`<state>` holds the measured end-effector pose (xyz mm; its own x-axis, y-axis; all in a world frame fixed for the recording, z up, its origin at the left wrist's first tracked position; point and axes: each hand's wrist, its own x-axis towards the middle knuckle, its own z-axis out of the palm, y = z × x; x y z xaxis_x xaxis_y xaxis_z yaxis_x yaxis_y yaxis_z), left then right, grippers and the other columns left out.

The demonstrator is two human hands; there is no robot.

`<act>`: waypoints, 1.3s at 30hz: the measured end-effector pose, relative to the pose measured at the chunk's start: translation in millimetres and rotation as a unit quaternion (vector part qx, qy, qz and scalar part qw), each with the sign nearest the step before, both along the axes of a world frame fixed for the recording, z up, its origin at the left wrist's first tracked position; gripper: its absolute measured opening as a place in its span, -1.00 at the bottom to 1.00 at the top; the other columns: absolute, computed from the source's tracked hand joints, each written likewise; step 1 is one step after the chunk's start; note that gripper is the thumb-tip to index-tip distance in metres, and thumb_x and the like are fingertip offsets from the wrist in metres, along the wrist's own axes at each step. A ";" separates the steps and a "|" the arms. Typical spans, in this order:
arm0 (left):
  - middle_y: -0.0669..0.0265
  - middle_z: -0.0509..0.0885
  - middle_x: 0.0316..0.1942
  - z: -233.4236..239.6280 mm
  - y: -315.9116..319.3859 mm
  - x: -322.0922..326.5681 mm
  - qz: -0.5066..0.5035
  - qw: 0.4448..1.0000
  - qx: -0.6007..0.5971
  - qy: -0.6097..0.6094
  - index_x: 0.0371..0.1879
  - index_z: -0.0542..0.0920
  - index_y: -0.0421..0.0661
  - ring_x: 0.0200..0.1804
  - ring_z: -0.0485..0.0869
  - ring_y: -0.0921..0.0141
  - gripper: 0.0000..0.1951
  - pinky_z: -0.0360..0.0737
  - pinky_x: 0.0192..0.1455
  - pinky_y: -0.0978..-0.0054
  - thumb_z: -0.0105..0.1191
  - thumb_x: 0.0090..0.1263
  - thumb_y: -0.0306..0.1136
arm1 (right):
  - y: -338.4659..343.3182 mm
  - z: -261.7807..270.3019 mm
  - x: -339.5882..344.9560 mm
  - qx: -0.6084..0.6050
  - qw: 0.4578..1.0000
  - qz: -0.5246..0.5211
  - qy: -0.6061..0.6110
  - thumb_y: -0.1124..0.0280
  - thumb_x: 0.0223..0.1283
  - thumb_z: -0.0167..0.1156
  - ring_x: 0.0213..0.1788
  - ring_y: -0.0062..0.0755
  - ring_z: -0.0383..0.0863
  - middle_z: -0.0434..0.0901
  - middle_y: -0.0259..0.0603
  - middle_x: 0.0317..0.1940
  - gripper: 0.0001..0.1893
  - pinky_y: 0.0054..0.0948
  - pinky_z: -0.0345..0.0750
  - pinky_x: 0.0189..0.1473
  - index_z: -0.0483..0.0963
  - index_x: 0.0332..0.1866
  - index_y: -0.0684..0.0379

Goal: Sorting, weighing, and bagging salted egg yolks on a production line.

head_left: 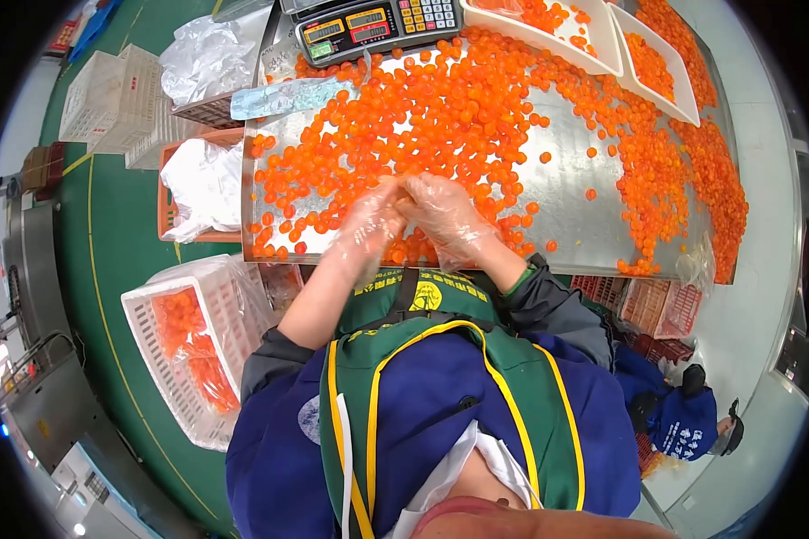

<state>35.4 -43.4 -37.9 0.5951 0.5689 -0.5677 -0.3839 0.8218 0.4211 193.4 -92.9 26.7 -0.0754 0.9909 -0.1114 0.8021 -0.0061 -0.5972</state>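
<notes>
My left hand [374, 219] and my right hand [441, 209], both in clear plastic gloves, meet with curled fingers over the near part of a steel-topped table [559, 182]. Whether anything lies between the fingers is hidden. Round orange balls, which look like egg yolks [438, 121], are spread loosely around and beyond both hands. A digital weighing scale [377, 30] stands at the table's far edge. Left of the yolks lies a pale blue strip [290, 99] bearing writing.
White trays [603, 40] with orange balls stand at the far right. Left of the table are an orange crate [168, 202] with white plastic and a white crate [209, 290] with bagged orange pieces. Stacked crates [108, 101] stand farther off. A co-worker [687, 418] is at the lower right.
</notes>
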 end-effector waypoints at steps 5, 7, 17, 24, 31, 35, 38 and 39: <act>0.07 0.52 0.38 22.9 0.9 2.9 -0.129 0.990 -0.021 -0.048 0.45 0.34 -0.23 0.38 0.53 0.23 -0.39 0.51 0.41 0.24 0.01 0.62 -0.03 | -16.4 -41.6 21.9 -0.026 0.949 -0.141 0.280 0.34 0.37 0.16 -0.23 -0.01 0.73 0.65 -0.02 -0.36 -0.81 -0.15 0.65 -0.22 0.58 -0.15 0.27; 0.06 0.51 0.39 29.7 11.2 -12.0 -0.116 0.992 -0.021 -0.051 0.42 0.37 -0.23 0.35 0.56 0.22 -0.42 0.53 0.37 0.25 0.04 0.61 -0.07 | -17.1 -2.9 32.9 -0.214 0.758 -0.288 0.545 0.40 0.39 0.15 -0.21 -0.17 0.78 0.69 -0.09 -0.32 -0.80 -0.29 0.69 -0.22 0.59 -0.15 0.36; -0.14 0.46 0.40 6.3 52.6 -67.1 0.010 0.998 0.048 0.025 0.36 0.43 -0.31 0.37 0.51 0.07 -0.49 0.47 0.44 0.14 0.06 0.59 -0.19 | -23.4 -30.5 55.9 -0.124 0.646 -0.374 0.654 0.44 0.50 0.15 -0.05 -0.22 0.79 0.69 -0.03 -0.06 -0.74 -0.47 0.74 -0.06 0.54 0.09 0.42; -0.03 0.48 0.40 -10.5 58.5 -74.7 0.007 0.997 0.061 0.055 0.38 0.45 -0.23 0.33 0.54 0.11 -0.49 0.48 0.41 0.17 0.07 0.59 -0.17 | -29.2 -46.7 54.5 -0.089 0.630 -0.356 0.685 0.49 0.42 0.19 -0.08 -0.30 0.72 0.65 -0.14 -0.13 -0.80 -0.41 0.70 -0.05 0.54 0.04 0.35; 0.04 0.59 0.27 8.7 58.1 -60.4 -0.026 0.993 0.085 0.078 0.34 0.51 -0.21 0.24 0.59 0.20 -0.48 0.53 0.33 0.24 0.15 0.54 -0.12 | -50.1 -34.3 84.7 -0.066 0.635 -0.389 0.664 0.51 0.42 0.16 -0.13 -0.38 0.71 0.67 -0.16 -0.18 -0.86 -0.46 0.71 -0.08 0.55 -0.03 0.32; 0.05 0.60 0.26 27.8 56.5 -43.2 -0.036 0.988 0.097 0.115 0.33 0.52 -0.21 0.18 0.61 0.23 -0.47 0.54 0.29 0.30 0.19 0.51 -0.13 | -70.4 -37.0 107.9 0.005 0.597 -0.440 0.671 0.52 0.42 0.14 -0.16 -0.32 0.70 0.65 -0.14 -0.20 -0.84 -0.38 0.69 -0.08 0.53 -0.02 0.36; 0.05 0.61 0.24 21.1 61.2 -41.0 -0.039 0.989 0.090 0.113 0.32 0.52 -0.23 0.20 0.61 0.24 -0.48 0.53 0.30 0.32 0.18 0.52 -0.15 | -106.3 -39.4 133.0 0.034 0.586 -0.442 0.679 0.50 0.44 0.13 -0.13 -0.28 0.72 0.67 -0.08 -0.15 -0.81 -0.34 0.71 -0.05 0.53 0.03 0.38; 0.05 0.61 0.24 24.6 60.7 -39.6 -0.042 0.988 0.089 0.121 0.32 0.52 -0.23 0.20 0.61 0.24 -0.48 0.53 0.30 0.32 0.18 0.52 -0.15 | -123.9 -38.7 142.9 0.050 0.588 -0.459 0.665 0.48 0.45 0.13 -0.11 -0.27 0.72 0.68 -0.05 -0.13 -0.79 -0.33 0.71 -0.04 0.53 0.05 0.38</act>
<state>-4.2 17.3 -13.3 0.5037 0.6262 -0.5951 -0.1873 0.7516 0.6324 336.3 -216.8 -12.0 0.5417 0.6790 -0.4955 -0.6864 0.0172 -0.7270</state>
